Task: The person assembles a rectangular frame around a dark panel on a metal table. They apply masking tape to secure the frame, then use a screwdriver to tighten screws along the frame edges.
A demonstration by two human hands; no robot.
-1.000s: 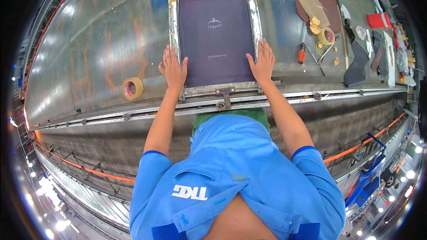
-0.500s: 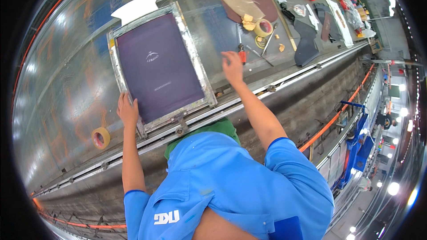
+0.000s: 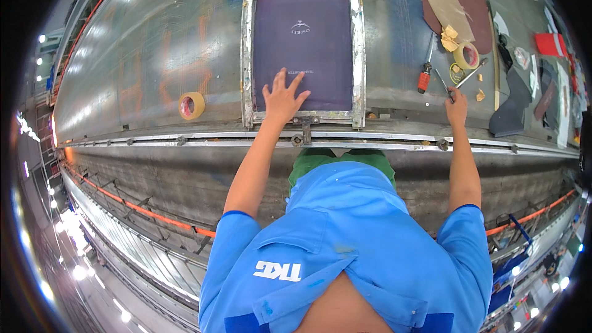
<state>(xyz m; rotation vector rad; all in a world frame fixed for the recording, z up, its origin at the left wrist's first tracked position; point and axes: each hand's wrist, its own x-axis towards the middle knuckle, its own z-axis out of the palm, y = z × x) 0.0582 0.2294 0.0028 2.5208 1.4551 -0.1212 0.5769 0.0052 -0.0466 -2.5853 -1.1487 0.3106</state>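
Observation:
A screen-printing frame [image 3: 359, 49] with dark purple mesh [image 3: 302, 6] lies on the long metal table. Over the lower part of the mesh my left hand [image 3: 283, 100] rests with its fingers spread, holding nothing. To the right, my right hand [image 3: 456, 111] has its fingertips closed at the near end of a thin, dark, pen-like tool [image 3: 442, 80]. Just left of it lies a screwdriver [image 3: 424, 81] with a red handle. Beyond my right fingertips are a small yellow ring [image 3: 457, 74], a long slim metal tool [image 3: 473, 74] and a tan tape roll [image 3: 467, 55].
Another tan tape roll [image 3: 192, 105] sits left of the frame. A brown sheet [image 3: 475, 0], crumpled tan scraps [image 3: 449, 37], a dark grey cut piece [image 3: 513, 105] and a red item [image 3: 550, 44] lie on the right. A metal rail [image 3: 382, 140] runs along the near edge.
My view has turned, so the frame now appears upright and central. My left hand has moved from the frame's left edge onto the mesh. My right hand has reached the thin tool and closed on it.

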